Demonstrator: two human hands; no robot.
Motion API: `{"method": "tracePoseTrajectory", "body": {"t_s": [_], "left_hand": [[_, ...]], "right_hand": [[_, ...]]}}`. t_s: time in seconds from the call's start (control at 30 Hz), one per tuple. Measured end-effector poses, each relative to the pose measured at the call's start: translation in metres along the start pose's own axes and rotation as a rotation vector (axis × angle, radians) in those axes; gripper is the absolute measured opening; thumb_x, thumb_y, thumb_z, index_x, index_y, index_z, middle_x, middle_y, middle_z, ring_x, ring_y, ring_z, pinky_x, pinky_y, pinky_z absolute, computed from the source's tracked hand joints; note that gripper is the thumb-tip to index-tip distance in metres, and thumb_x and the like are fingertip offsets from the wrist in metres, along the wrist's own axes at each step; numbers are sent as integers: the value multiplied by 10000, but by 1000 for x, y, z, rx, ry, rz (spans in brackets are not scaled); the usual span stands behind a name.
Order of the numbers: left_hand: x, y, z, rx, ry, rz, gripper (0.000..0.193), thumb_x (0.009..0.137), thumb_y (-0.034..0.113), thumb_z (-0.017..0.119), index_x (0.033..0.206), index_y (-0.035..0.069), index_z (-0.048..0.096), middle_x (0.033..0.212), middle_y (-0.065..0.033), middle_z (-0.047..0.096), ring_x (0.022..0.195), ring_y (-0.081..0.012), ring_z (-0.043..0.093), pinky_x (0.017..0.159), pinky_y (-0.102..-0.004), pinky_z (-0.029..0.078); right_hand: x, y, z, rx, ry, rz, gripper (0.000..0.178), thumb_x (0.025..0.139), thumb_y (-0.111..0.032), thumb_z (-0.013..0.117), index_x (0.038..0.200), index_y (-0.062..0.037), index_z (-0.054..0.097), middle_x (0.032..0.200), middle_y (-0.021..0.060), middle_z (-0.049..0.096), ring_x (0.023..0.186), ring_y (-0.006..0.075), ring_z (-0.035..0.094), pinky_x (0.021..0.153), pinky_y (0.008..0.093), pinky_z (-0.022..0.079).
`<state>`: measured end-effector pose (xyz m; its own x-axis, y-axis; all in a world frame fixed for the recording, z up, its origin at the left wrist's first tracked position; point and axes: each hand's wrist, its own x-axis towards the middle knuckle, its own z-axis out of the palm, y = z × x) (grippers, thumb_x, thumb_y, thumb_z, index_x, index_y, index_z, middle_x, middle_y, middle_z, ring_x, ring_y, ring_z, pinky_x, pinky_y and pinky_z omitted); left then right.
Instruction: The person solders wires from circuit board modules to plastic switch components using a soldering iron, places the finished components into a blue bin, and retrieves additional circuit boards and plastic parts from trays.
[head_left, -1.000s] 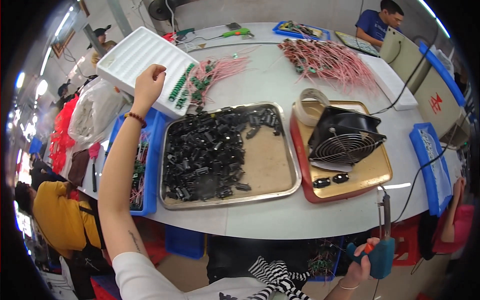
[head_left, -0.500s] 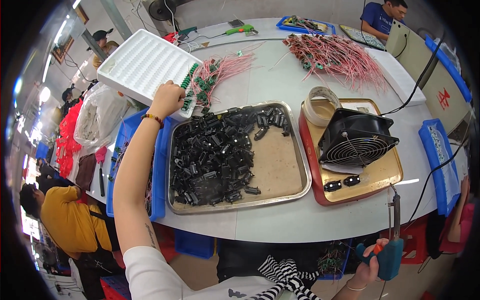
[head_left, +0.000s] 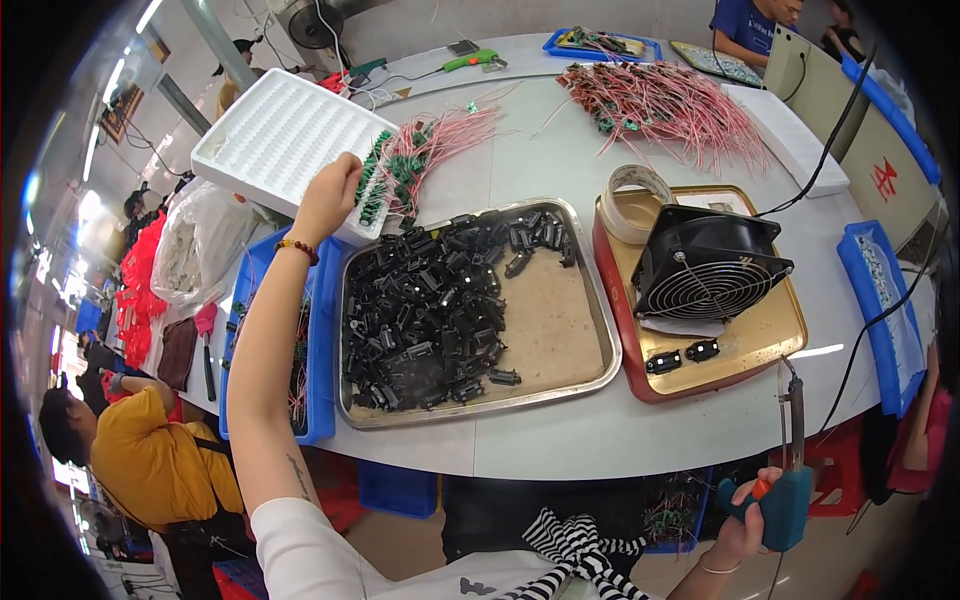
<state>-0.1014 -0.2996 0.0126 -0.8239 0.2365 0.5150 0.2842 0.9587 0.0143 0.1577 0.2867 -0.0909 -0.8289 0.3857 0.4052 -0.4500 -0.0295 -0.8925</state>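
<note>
My left hand (head_left: 331, 194) reaches to the right end of a white slotted tray (head_left: 285, 140), fingers closed beside a row of small green circuit boards (head_left: 373, 180). What its fingers pinch, if anything, is hidden. Pink and red wires (head_left: 450, 135) trail from the boards. In my right hand (head_left: 742, 525) is a teal soldering gun (head_left: 787, 512), held upright with its tip by the table's front edge, one finger by the orange trigger. Below the white tray, a metal tray (head_left: 560, 350) holds many loose black plastic housings (head_left: 420, 310).
A red and gold tin (head_left: 770, 355) carries a black fan (head_left: 710, 272), a tape roll (head_left: 636, 205) and two black housings (head_left: 683, 356). More wired boards (head_left: 660, 110) are heaped behind it. A blue bin (head_left: 322, 370) stands left of the metal tray. Other people sit around.
My left hand has shifted slightly left and up along the boards at the white tray's end. My right hand still holds the soldering gun, nearly unmoved.
</note>
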Motion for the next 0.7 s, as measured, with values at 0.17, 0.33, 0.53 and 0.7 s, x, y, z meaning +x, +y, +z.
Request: {"method": "tracePoseTrajectory", "body": {"t_s": [0.17,0.33,0.53,0.7], "left_hand": [[13,94,-36,-387,307,-5,50,854,48,515,861,-1,508,659,-114,525,594,-201,540,581,-282,435],[-24,214,-56,-334,145,360,91,745,61,609,717,42,525,582,-62,511,514,-220,516,515,-296,425],[-51,221,-21,-286,-67,218,150,778,101,619,732,34,493,581,-112,505,564,-281,545,534,-365,438],[-7,143,-36,-462,280,-231,85,858,124,566,857,45,598,687,-43,602,556,-93,517,504,-246,397]], "right_hand": [[-2,1,1,18,13,10,487,711,-143,579,1140,67,482,1096,158,502,629,158,508,557,234,388],[0,2,3,31,-28,10,488,708,-134,586,1140,63,476,1082,157,486,642,165,506,562,236,394],[0,2,3,111,-53,33,501,711,-124,596,1156,56,453,1085,158,469,666,169,512,570,238,405],[-3,1,-6,94,-45,9,496,712,-130,600,1146,60,455,1076,162,475,639,159,511,562,236,403]]}}
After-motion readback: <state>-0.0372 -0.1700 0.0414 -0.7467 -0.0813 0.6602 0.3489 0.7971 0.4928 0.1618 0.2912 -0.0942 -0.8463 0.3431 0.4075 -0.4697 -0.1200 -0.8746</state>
